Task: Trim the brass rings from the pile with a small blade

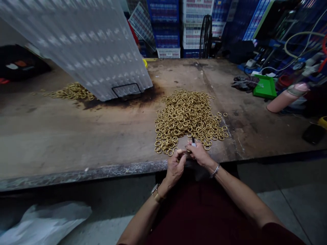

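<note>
The right hand is gripping a slim black-and-white tool; slipping could jab the curled left hand, whose contents I cannot tell. Round gold-coloured metallic rings are lying mid-frame on the brown wooden desk; bumping could scatter them.

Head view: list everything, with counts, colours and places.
Rings: two uncountable heaps, gold, bench centre and left
Bench: one, brown, under rings
Ribbed panel: one, whitish, over bench, left of centre
Crates: many, blue and white, behind bench
Tray: one, green, bench right
Bottle: one, pink, beside tray
Flat object: one, black, far right
Bundle: one, black, far left
Clutter: uncounted, mixed, far right
Plastic sheet: one, whitish, lower left
Small tool: one, black and white, right hand
Watch: one, gold, left wrist
Bangle: one, silver, right wrist
Left hand, right hand: one each, bare, near edge
</note>
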`<state>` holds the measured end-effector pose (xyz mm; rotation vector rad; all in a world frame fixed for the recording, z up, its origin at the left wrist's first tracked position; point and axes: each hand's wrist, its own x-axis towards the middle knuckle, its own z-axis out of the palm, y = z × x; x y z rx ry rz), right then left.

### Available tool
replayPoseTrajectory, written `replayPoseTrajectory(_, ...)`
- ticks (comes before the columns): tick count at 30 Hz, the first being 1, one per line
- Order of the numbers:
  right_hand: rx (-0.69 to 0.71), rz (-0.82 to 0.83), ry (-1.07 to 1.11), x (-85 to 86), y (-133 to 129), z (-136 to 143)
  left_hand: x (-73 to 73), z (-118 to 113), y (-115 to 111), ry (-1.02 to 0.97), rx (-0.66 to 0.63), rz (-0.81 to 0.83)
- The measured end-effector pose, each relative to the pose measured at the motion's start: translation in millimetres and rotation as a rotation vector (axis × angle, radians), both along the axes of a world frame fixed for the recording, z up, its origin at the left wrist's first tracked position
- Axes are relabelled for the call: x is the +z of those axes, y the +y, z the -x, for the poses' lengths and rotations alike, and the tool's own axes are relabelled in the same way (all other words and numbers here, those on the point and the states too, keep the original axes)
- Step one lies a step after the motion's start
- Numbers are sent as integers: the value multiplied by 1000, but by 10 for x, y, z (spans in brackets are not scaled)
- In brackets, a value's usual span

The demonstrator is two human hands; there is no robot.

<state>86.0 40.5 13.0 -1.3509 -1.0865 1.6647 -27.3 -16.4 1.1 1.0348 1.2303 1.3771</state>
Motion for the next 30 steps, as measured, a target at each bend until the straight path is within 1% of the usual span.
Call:
replayPoseTrajectory(5, -53, 96, 82, 59, -72, 13, -109, -24, 29, 235, -13, -197)
replayPoseTrajectory(8, -48, 125, 98, 63, -101, 2, -169, -17, 22, 312, -15, -219)
replayPoseTrajectory(10, -32, 135, 123, 50, -122, -13, -173, -22, 9, 278, 1, -161)
replayPoseTrajectory(12, -12, 139, 163, 30, -143, -34, -143, -34, -6, 183, 3, -65)
replayPoseTrajectory(15, -10, 120, 196, -8, -168, -71, -61, -56, -32, 4, -53, 85)
replayPoseTrajectory(18, -43, 74, 154, -44, -181, -105, 15, -76, -54, -82, -94, 188)
replayPoseTrajectory(21, -68, 34, 78, -64, -187, -131, 60, -102, -72, -75, -105, 236)
replayPoseTrajectory(24, -68, -23, -12, -65, -196, -152, 71, -127, -90, -57, -130, 249)
replayPoseTrajectory(27, -50, -91, -101, -64, -211, -170, 44, -129, -106, -55, -150, 255)
replayPoseTrajectory(30, -30, -139, -167, -74, -226, -184, 7, -110, -116, -104, -199, 286)
